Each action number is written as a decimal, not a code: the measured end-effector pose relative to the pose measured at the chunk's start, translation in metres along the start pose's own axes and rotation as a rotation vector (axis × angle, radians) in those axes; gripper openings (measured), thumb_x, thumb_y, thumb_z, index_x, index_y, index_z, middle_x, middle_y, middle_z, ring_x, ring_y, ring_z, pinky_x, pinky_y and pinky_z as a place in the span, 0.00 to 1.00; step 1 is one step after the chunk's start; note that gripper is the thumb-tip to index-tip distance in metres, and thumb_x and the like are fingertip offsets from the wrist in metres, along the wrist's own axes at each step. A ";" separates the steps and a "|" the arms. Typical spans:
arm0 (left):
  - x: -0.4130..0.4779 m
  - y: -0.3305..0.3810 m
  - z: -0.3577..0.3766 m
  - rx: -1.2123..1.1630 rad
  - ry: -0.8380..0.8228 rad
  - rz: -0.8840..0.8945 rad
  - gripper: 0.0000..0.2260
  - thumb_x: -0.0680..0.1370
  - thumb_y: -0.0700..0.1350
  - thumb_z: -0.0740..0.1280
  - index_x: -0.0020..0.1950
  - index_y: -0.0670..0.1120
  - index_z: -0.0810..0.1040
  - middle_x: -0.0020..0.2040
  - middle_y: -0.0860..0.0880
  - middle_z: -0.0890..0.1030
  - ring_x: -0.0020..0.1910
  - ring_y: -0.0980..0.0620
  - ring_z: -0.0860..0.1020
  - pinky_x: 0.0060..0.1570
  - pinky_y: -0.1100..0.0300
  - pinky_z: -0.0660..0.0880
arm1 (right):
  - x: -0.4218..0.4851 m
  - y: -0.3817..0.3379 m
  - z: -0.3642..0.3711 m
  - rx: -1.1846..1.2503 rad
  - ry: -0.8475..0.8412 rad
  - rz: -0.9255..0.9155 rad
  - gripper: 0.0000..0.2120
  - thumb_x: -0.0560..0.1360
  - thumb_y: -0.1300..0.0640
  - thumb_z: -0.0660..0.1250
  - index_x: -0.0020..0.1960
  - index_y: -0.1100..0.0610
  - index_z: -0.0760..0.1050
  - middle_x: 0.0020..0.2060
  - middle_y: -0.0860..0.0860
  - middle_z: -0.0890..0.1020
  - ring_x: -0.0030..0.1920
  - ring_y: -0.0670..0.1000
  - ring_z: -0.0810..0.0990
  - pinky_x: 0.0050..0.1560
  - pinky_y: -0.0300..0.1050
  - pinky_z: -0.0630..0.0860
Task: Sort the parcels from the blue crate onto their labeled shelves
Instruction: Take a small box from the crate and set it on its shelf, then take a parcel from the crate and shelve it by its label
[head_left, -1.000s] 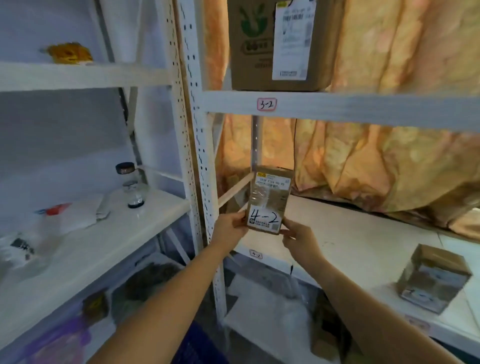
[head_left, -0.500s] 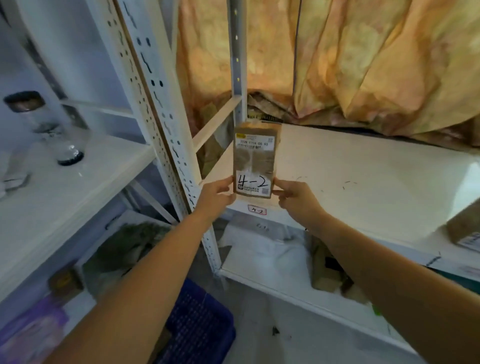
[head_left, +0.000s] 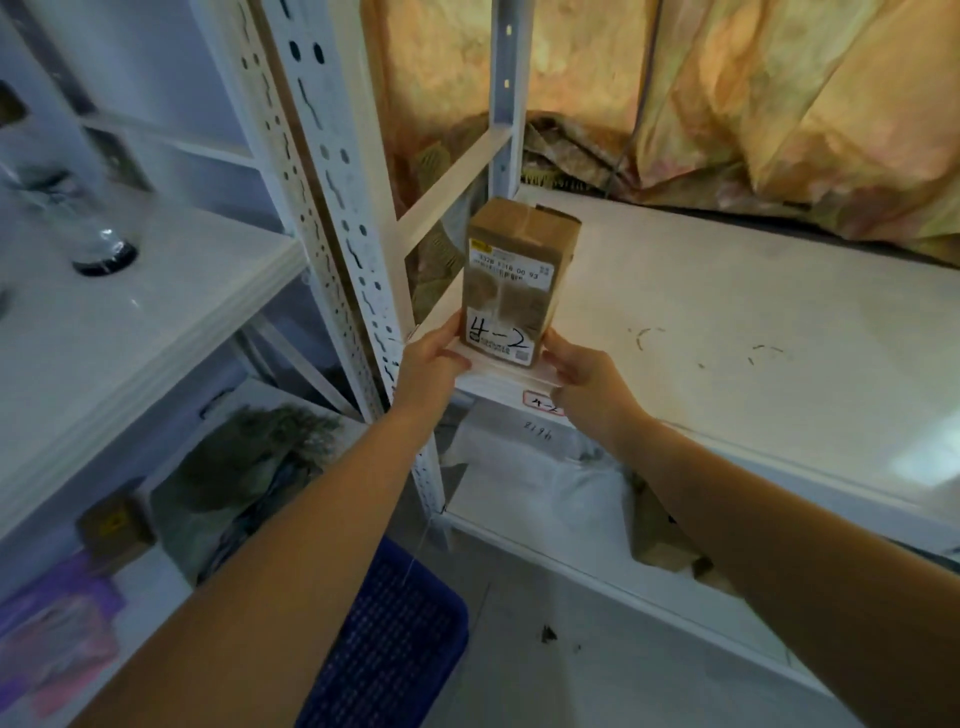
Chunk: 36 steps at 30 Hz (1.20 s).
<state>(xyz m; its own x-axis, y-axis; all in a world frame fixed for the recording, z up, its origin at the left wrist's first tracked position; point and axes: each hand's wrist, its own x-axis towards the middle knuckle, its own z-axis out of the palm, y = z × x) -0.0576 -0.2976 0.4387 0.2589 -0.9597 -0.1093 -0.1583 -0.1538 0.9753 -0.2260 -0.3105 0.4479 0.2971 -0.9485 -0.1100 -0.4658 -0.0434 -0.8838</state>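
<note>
Plonks the parcel (head_left: 511, 291) upright on the front corner of the shelf (head_left: 727, 338) at frame centre, down from mid-air a moment ago, still gripping its lower sides with left hand (head_left: 434, 364) and right hand (head_left: 582, 379), so probably just needs letting go.

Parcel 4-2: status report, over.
Both grips on: left hand and right hand hold the parcel low on its sides. Marked 4-2, upright at front edge of the shelf. No obstruction seen behind it.
</note>
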 end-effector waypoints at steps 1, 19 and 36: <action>-0.002 -0.002 -0.001 -0.013 0.019 0.007 0.26 0.74 0.29 0.58 0.71 0.46 0.69 0.59 0.50 0.73 0.57 0.50 0.71 0.62 0.59 0.70 | -0.001 -0.001 0.001 -0.009 -0.002 -0.014 0.32 0.72 0.77 0.56 0.72 0.56 0.67 0.62 0.54 0.78 0.62 0.55 0.75 0.57 0.40 0.75; -0.007 -0.027 -0.009 -0.237 0.074 -0.081 0.27 0.76 0.34 0.64 0.74 0.48 0.63 0.61 0.53 0.68 0.53 0.53 0.72 0.38 0.70 0.75 | -0.014 -0.006 0.004 -0.119 -0.055 0.132 0.38 0.72 0.73 0.65 0.77 0.58 0.55 0.68 0.56 0.72 0.61 0.54 0.74 0.57 0.38 0.69; -0.258 0.004 -0.123 1.328 0.042 -0.060 0.29 0.81 0.48 0.57 0.77 0.45 0.47 0.78 0.47 0.49 0.77 0.51 0.50 0.75 0.56 0.46 | -0.162 -0.076 -0.057 -0.998 -0.336 -0.281 0.24 0.76 0.57 0.63 0.71 0.52 0.65 0.68 0.54 0.71 0.66 0.56 0.72 0.64 0.49 0.71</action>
<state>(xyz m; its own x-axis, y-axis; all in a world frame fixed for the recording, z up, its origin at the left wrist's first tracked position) -0.0075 -0.0221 0.4945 0.3239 -0.9390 -0.1159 -0.9430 -0.3302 0.0402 -0.2865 -0.1711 0.5592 0.6403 -0.7375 -0.2146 -0.7677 -0.6240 -0.1460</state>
